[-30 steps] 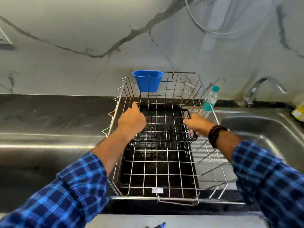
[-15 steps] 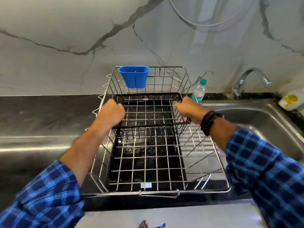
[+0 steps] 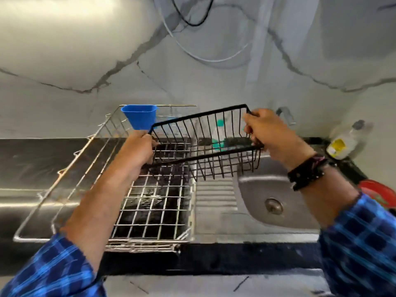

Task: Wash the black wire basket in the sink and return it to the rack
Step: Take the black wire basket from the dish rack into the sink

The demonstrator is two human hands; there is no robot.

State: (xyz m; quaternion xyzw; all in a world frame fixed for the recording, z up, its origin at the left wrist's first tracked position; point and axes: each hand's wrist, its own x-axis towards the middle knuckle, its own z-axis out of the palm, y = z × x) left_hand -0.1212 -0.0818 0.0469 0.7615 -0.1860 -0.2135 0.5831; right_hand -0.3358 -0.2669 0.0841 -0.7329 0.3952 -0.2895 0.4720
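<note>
Black wire basket (image 3: 214,154) gripped: left hand (image 3: 139,151) low, right hand (image 3: 270,133) higher.

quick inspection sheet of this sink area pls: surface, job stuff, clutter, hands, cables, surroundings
surface: steel counter with ribbed drainboard
job's things: black wire basket held in the air, tilted, right end higher, over the rack's right edge; rack on the counter; sink to its right
clutter: blue cup hung on the rack's back wall; teal-capped bottle behind the basket; yellow-labelled bottle and red item at right
hands: left hand grips the basket's left end; right hand grips its right end
cables: black cable and white hose on the wall
surroundings: marble-look wall; tap partly hidden
</note>
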